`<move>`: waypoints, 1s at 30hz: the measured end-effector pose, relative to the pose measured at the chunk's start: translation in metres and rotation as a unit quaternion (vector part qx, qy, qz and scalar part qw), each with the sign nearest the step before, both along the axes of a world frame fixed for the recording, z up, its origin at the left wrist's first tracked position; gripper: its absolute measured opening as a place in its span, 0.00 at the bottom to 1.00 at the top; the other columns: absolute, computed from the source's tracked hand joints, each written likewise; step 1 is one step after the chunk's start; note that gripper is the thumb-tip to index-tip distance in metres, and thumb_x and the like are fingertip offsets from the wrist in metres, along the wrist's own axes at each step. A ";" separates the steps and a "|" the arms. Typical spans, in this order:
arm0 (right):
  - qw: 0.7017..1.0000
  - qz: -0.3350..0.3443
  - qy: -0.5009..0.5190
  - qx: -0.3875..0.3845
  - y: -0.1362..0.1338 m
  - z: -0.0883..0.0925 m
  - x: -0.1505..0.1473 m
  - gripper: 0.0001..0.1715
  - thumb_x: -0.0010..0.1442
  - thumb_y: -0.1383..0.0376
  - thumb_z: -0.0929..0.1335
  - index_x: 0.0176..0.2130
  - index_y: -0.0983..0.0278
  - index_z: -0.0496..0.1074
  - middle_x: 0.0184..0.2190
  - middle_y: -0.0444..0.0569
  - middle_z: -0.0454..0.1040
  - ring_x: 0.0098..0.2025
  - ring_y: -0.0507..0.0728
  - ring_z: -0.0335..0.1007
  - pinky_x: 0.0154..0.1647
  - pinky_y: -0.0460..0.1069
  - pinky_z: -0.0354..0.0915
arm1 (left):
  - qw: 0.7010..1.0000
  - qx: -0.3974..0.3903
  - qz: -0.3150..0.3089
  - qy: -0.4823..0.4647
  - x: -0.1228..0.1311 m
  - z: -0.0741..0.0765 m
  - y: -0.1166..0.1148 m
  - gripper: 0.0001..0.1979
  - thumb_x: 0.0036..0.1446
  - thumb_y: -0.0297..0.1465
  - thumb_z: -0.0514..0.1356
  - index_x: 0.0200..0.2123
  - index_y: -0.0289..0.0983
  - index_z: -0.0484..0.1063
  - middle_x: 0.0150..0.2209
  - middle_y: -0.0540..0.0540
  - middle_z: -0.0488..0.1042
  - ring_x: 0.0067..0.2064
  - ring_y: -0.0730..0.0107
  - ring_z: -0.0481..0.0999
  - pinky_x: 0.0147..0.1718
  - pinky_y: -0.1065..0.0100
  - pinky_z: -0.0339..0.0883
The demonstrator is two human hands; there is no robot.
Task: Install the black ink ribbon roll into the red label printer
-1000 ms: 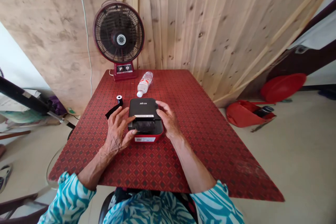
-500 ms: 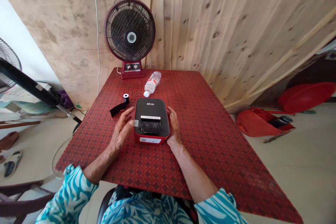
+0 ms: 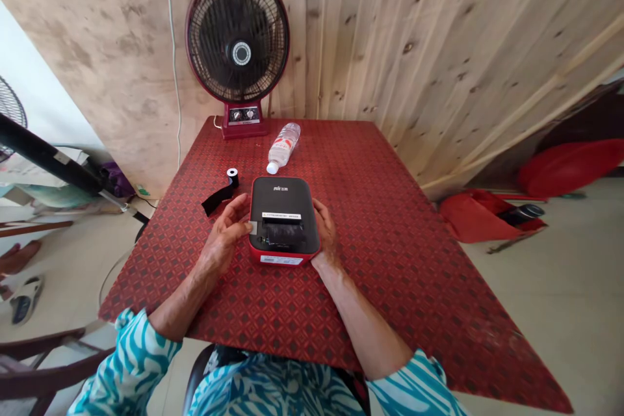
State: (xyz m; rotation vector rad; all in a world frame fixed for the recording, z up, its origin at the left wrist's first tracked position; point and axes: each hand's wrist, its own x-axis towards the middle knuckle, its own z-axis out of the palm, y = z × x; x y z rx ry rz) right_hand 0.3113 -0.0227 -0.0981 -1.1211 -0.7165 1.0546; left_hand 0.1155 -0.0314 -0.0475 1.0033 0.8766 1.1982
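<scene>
Black-and-red label printer set on red patterned tabletop. Left hand curled narrow, fingertips against small silver tab on printer's left side. Right hand cupped along right side, grip untellable. Black tape roll with loose strip just left; plastic water bottle lying beyond.

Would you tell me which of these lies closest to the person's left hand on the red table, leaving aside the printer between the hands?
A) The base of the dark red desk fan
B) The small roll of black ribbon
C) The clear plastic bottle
B. The small roll of black ribbon lies just beyond the left hand, beside the black-and-red printer on the red table.
</scene>
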 end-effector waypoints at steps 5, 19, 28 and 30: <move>1.000 -0.002 -0.006 0.004 -0.002 0.007 -0.001 0.21 0.54 0.51 0.67 0.45 0.57 0.73 0.46 0.45 0.76 0.48 0.59 0.71 0.48 0.54 0.65 | 1.000 -0.004 -0.005 0.015 0.001 0.005 0.000 0.32 0.43 0.29 0.63 0.56 0.40 0.65 0.59 0.42 0.68 0.62 0.52 0.63 0.55 0.56 0.64; 0.999 -0.002 -0.033 0.038 0.004 0.004 -0.002 0.21 0.55 0.53 0.65 0.47 0.57 0.73 0.47 0.47 0.76 0.50 0.59 0.70 0.50 0.55 0.65 | 0.997 0.037 -0.019 0.061 -0.003 0.008 -0.001 0.28 0.47 0.32 0.62 0.55 0.41 0.68 0.58 0.42 0.69 0.57 0.53 0.69 0.50 0.57 0.67; 0.998 -0.005 -0.047 0.050 0.004 0.010 -0.002 0.20 0.54 0.53 0.65 0.44 0.57 0.74 0.47 0.46 0.76 0.52 0.59 0.69 0.56 0.56 0.61 | 0.874 0.282 -0.100 0.381 0.011 0.065 0.029 0.13 0.58 0.36 0.57 0.42 0.41 0.78 0.42 0.45 0.79 0.45 0.60 0.76 0.48 0.61 0.67; 0.997 -0.003 -0.047 0.057 0.005 0.010 -0.001 0.20 0.54 0.53 0.65 0.44 0.57 0.74 0.47 0.46 0.76 0.52 0.59 0.69 0.57 0.57 0.61 | 0.805 0.320 -0.175 0.468 0.024 0.069 0.046 0.13 0.57 0.34 0.56 0.41 0.42 0.79 0.40 0.46 0.80 0.44 0.60 0.77 0.48 0.61 0.67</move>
